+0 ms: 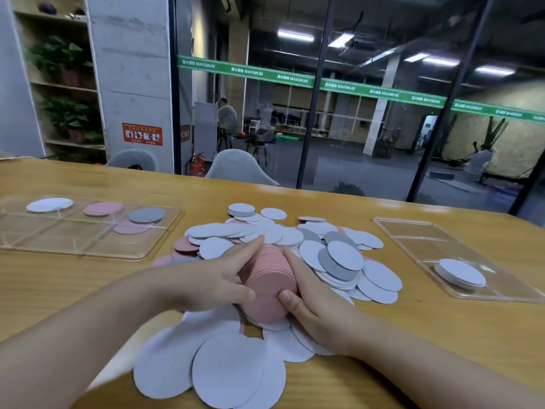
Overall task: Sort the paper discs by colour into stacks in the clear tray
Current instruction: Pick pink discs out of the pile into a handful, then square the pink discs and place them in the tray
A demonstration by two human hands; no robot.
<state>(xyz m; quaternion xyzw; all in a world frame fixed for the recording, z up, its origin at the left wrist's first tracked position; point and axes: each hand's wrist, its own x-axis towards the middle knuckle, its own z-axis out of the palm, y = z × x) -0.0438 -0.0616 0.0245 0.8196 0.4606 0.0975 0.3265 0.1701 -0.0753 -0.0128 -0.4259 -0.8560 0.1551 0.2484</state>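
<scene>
Two hands, left hand (218, 278) and right hand (312, 299), clasp a pink disc stack (269, 278) between curled fingers above the loose disc pile (295, 240). Left of the pile lies the divided clear tray (88, 249), bare tabletop (413, 335) right. Forearms hide the pile's near discs.

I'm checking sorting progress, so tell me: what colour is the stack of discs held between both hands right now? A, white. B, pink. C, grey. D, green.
B: the stack of discs pressed between the left hand and the right hand is pink, held over the loose pile of mostly white discs.
</scene>
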